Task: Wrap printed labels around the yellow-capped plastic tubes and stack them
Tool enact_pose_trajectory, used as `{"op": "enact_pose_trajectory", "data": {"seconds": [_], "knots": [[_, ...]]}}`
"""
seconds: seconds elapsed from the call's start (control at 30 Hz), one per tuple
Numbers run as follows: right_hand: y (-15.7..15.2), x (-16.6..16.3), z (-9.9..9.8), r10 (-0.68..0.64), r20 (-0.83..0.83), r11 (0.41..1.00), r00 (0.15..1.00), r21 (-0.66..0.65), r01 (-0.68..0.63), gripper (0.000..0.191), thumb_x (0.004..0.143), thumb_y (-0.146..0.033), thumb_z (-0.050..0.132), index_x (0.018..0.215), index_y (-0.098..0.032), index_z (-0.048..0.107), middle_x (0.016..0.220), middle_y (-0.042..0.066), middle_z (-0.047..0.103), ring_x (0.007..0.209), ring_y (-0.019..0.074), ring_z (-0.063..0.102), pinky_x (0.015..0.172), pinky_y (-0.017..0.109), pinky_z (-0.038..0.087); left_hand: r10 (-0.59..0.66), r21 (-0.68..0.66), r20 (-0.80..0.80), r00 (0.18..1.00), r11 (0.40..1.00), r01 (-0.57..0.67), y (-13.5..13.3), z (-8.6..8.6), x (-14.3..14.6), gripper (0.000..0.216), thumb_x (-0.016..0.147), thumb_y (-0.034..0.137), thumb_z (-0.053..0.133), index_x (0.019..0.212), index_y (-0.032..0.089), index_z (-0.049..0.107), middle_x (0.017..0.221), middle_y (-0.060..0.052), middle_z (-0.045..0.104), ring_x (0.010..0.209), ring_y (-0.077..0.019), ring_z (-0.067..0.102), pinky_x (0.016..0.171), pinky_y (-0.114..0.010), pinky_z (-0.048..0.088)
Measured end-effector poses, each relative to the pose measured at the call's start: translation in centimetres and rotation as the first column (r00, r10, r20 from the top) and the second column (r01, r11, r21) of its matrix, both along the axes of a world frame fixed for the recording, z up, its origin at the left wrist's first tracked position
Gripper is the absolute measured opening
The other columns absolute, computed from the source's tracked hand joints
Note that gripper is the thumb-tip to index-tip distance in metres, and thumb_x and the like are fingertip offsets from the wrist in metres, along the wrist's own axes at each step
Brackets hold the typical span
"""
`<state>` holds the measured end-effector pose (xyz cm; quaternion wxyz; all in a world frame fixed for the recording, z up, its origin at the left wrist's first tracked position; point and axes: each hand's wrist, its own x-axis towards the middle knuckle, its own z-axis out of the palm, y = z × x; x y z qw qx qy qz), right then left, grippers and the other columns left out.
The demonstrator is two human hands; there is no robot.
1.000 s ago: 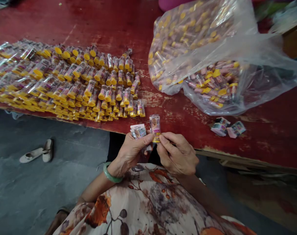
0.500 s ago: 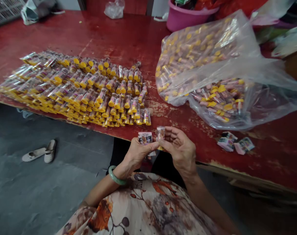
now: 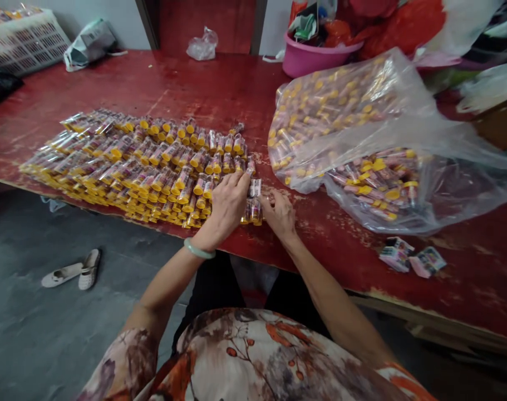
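1. At the near edge of the table [image 3: 220,83], toward its middle, the left hand [image 3: 226,207] lies palm down with fingers spread flat over the right end of the rows of small tubes [image 3: 144,164]. It presses on them and pinches nothing.
2. Just beside it, the right hand [image 3: 280,214] rests its fingertips against one small tube [image 3: 255,189] at the end of the last row. The fingers are loosely curled; whether they pinch it or only nudge it I cannot tell.
3. The tube looks light and stiff, clear plastic with a yellow cap and a printed paper inside. It is probably smooth and round enough to roll, so a light pinch across the body, or at cap and base, should suit it; it seems unlikely to crush.
4. The laid-out rows are loose, not bound, so a sideways push could likely scatter them; the flat left palm looks apt to steady them.
5. Farther right, a clear plastic bag [image 3: 445,161] holds many more tubes, soft and slumping.
6. Near the right end of the near edge lie small folded printed papers [image 3: 412,259].
7. At the far edge stands a pink basin [image 3: 315,58].
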<state>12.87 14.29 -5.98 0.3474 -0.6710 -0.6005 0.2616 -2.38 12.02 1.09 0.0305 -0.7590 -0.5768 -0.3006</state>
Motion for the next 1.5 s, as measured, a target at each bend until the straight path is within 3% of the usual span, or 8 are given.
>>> {"op": "enact_pose_trajectory", "data": {"seconds": [0.1, 0.23, 0.5, 0.83, 1.03, 1.3, 1.4, 1.5], "knots": [[-1.3, -1.5, 0.6, 0.034, 0.166, 0.999, 0.985, 0.003, -0.035, 0.039, 0.089, -0.046, 0.05, 0.12, -0.026, 0.061, 0.111, 0.009, 0.056, 0.076, 0.0187, 0.057, 0.068, 0.031, 0.041, -0.04, -0.133, -0.227, 0.973, 0.991, 0.009, 2.1, -0.3, 0.2, 0.027, 0.089, 0.01, 0.039, 0.105, 0.015, 0.06, 0.109, -0.012, 0.066, 0.1, -0.0238, 0.058, 0.083, -0.034, 0.047], [-2.5, -2.7, 1.0, 0.082, 0.382, 0.997, 0.92, -0.028, -0.077, 0.038, 0.094, -0.048, 0.041, 0.123, -0.032, 0.06, 0.109, 0.006, 0.053, 0.063, 0.0117, 0.05, 0.059, 0.026, 0.032, -0.113, -0.199, -0.292, 0.95, 0.978, 0.056, 2.7, -1.5, -0.4, 0.023, 0.089, 0.013, 0.039, 0.098, 0.013, 0.06, 0.099, -0.012, 0.065, 0.098, -0.0254, 0.055, 0.087, -0.037, 0.044], [-3.7, -3.3, 0.9, 0.089, 0.374, 0.995, 0.923, 0.008, -0.099, 0.039, 0.095, -0.05, 0.039, 0.121, -0.031, 0.061, 0.114, 0.004, 0.054, 0.06, 0.0084, 0.048, 0.054, 0.025, 0.026, -0.188, -0.205, -0.251, 0.95, 0.969, 0.138, 2.3, -1.5, -1.6, 0.022, 0.085, 0.011, 0.043, 0.097, 0.014, 0.061, 0.104, -0.011, 0.067, 0.098, -0.0237, 0.057, 0.089, -0.036, 0.044], [-4.9, -3.5, 1.0, 0.102, 0.371, 0.992, 0.923, 0.026, -0.121, 0.04, 0.096, -0.05, 0.036, 0.124, -0.031, 0.058, 0.126, 0.005, 0.052, 0.075, 0.014, 0.06, 0.058, 0.025, 0.036, -0.204, -0.226, -0.239, 0.949, 0.962, 0.15, 1.1, -1.4, -2.0, 0.02, 0.084, 0.013, 0.047, 0.098, 0.014, 0.061, 0.108, -0.011, 0.067, 0.105, -0.025, 0.057, 0.092, -0.038, 0.045], [-5.2, -3.5, 1.6, 0.129, 0.418, 0.99, 0.899, 0.004, -0.144, 0.041, 0.096, -0.05, 0.036, 0.124, -0.03, 0.057, 0.129, 0.006, 0.052, 0.072, 0.0141, 0.061, 0.057, 0.026, 0.04, -0.199, -0.224, -0.231, 0.952, 0.963, 0.147, 0.9, -1.5, -2.1, 0.019, 0.083, 0.014, 0.048, 0.096, 0.015, 0.062, 0.11, -0.011, 0.067, 0.106, -0.0251, 0.058, 0.093, -0.038, 0.045], [-5.5, -2.6, 2.0, 0.113, 0.477, 0.992, 0.872, -0.004, -0.126, 0.048, 0.094, -0.052, 0.039, 0.133, -0.026, 0.052, 0.136, 0.012, 0.053, 0.075, 0.017, 0.063, 0.066, 0.029, 0.046, -0.212, -0.197, -0.171, 0.962, 0.964, 0.177, 1.2, -1.1, -2.1, 0.034, 0.075, 0.005, 0.048, 0.104, 0.018, 0.061, 0.12, -0.013, 0.064, 0.108, -0.025, 0.06, 0.092, -0.038, 0.048], [-4.5, -1.5, 2.7, 0.128, 0.422, 0.982, 0.898, 0.074, -0.174, 0.042, 0.094, -0.046, 0.042, 0.125, -0.021, 0.057, 0.129, 0.012, 0.057, 0.083, 0.0199, 0.064, 0.072, 0.031, 0.047, -0.198, -0.204, -0.207, 0.958, 0.967, 0.155, 1.0, -0.8, -1.9, 0.032, 0.075, 0.005, 0.048, 0.102, 0.018, 0.06, 0.115, -0.012, 0.066, 0.105, -0.025, 0.061, 0.091, -0.038, 0.049], [-0.9, -0.7, 3.6, 0.155, 0.364, 0.955, 0.918, 0.183, -0.234, 0.035, 0.095, -0.037, 0.04, 0.116, -0.018, 0.061, 0.122, 0.009, 0.059, 0.1, 0.02, 0.06, 0.084, 0.028, 0.045, -0.211, -0.242, -0.294, 0.932, 0.96, 0.141, 0.5, -0.4, -1.6, 0.025, 0.078, 0.006, 0.048, 0.097, 0.017, 0.059, 0.103, -0.011, 0.067, 0.1, -0.025, 0.061, 0.088, -0.038, 0.048]]}}
